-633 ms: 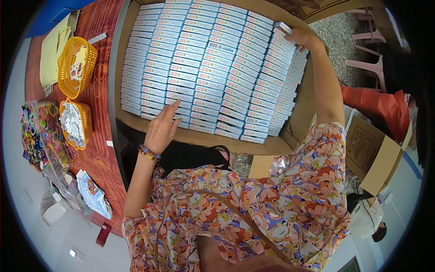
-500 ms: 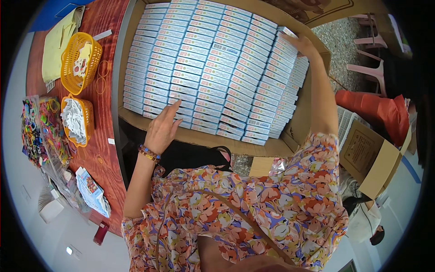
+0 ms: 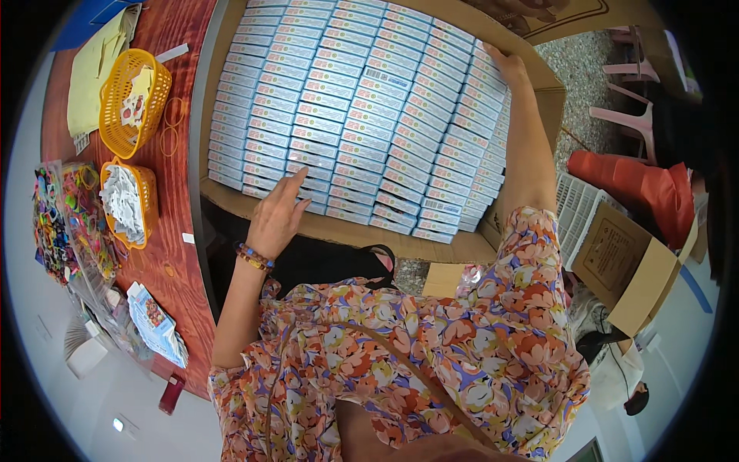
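A big open cardboard box [image 3: 362, 235] in front of me is packed with rows of several small pale blue boxes [image 3: 362, 108]. My left hand [image 3: 275, 217] lies with fingers spread on the nearest row, at the box's near left corner, and holds nothing. A bead bracelet [image 3: 252, 256] circles that wrist. My right hand [image 3: 504, 65] rests at the far right corner of the box, fingers on the outermost small boxes and the cardboard wall; I cannot tell whether it grips any.
A red-brown table [image 3: 165, 269] on the left carries two orange baskets [image 3: 115, 115], yellow sheets [image 3: 92, 77], bags of coloured rubber bands [image 3: 65, 223] and a stack of leaflets [image 3: 158, 323]. On the right stand an open carton [image 3: 623, 266], a red bag [image 3: 635, 185] and pink plastic chairs [image 3: 631, 77].
My left hand has slid slightly along the near row of small boxes. My right hand stays at the far right corner.
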The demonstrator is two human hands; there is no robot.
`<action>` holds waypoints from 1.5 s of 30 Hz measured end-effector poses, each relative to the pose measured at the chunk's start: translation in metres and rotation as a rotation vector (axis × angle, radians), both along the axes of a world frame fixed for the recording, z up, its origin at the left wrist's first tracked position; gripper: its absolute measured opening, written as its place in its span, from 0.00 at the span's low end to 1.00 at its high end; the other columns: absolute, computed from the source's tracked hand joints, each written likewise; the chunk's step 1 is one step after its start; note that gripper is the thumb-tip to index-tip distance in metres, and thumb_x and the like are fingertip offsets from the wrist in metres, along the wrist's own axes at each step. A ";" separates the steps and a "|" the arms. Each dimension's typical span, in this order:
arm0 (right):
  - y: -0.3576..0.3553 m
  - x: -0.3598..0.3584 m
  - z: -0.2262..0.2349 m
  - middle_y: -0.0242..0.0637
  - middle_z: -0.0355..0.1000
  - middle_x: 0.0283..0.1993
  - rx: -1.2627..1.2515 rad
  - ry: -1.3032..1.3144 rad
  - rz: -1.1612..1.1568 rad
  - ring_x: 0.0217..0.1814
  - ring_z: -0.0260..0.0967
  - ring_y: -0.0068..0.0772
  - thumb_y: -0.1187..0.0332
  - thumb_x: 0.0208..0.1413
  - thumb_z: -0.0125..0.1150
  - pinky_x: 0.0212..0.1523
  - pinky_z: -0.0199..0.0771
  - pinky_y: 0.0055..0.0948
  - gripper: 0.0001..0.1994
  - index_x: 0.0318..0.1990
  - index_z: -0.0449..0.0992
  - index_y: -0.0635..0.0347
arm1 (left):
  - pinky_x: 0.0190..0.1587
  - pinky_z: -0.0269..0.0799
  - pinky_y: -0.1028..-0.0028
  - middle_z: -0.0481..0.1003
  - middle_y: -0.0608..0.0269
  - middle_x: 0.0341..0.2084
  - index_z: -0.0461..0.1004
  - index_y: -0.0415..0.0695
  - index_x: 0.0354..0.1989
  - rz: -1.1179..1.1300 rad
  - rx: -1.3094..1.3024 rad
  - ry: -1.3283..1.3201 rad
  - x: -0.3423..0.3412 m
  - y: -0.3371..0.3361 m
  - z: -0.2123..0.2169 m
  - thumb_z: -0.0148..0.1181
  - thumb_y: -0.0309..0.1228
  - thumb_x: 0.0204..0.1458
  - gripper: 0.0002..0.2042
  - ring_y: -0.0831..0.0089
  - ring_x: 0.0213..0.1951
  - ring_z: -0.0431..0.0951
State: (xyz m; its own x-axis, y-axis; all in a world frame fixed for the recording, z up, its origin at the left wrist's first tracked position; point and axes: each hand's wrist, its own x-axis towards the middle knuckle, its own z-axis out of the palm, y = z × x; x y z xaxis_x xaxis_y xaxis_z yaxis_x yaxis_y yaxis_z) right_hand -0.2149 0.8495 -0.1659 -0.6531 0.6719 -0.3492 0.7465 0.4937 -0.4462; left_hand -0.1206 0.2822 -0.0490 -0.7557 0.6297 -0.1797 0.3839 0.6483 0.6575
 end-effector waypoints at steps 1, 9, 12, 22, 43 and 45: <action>0.001 -0.002 -0.003 0.60 0.69 0.62 -0.006 -0.022 0.014 0.66 0.66 0.51 0.28 0.42 0.62 0.63 0.66 0.41 0.51 0.58 0.73 0.73 | 0.41 0.76 0.56 0.74 0.47 0.45 0.63 0.44 0.64 0.002 -0.003 -0.006 0.000 0.001 0.000 0.60 0.25 0.56 0.26 0.45 0.41 0.78; -0.028 0.064 0.013 0.48 0.66 0.65 -0.306 0.440 -0.219 0.62 0.68 0.41 0.34 0.56 0.54 0.58 0.70 0.40 0.46 0.69 0.59 0.68 | 0.41 0.76 0.59 0.75 0.47 0.44 0.65 0.42 0.63 0.116 0.082 0.010 0.007 -0.017 0.003 0.60 0.21 0.55 0.25 0.48 0.40 0.79; -0.051 0.109 0.013 0.44 0.64 0.66 -0.507 0.659 -0.225 0.63 0.65 0.37 0.43 0.66 0.47 0.62 0.66 0.38 0.37 0.68 0.58 0.68 | 0.41 0.76 0.61 0.76 0.47 0.43 0.66 0.42 0.62 0.195 0.097 0.012 0.016 -0.030 0.004 0.60 0.21 0.55 0.25 0.51 0.40 0.79; -0.074 0.118 -0.049 0.47 0.64 0.66 -0.362 0.572 0.121 0.66 0.62 0.39 0.52 0.71 0.40 0.67 0.60 0.35 0.29 0.66 0.61 0.70 | 0.46 0.77 0.59 0.76 0.47 0.47 0.67 0.43 0.59 0.243 0.110 0.076 0.048 -0.051 -0.014 0.62 0.21 0.49 0.26 0.50 0.45 0.79; -0.551 0.071 0.132 0.44 0.73 0.58 -0.408 0.948 1.576 0.59 0.71 0.42 0.83 0.59 0.56 0.59 0.70 0.35 0.15 0.53 0.75 0.62 | 0.56 0.55 0.52 0.66 0.51 0.52 0.68 0.43 0.56 1.504 -0.568 0.647 0.148 -0.322 0.008 0.79 0.42 0.35 0.38 0.49 0.56 0.62; -0.612 0.085 0.146 0.45 0.74 0.56 -0.577 0.847 1.738 0.60 0.71 0.42 0.80 0.58 0.59 0.57 0.70 0.33 0.13 0.51 0.76 0.64 | 0.57 0.53 0.53 0.66 0.52 0.53 0.68 0.44 0.56 1.506 -0.436 0.792 0.155 -0.321 0.002 0.79 0.39 0.36 0.36 0.51 0.56 0.62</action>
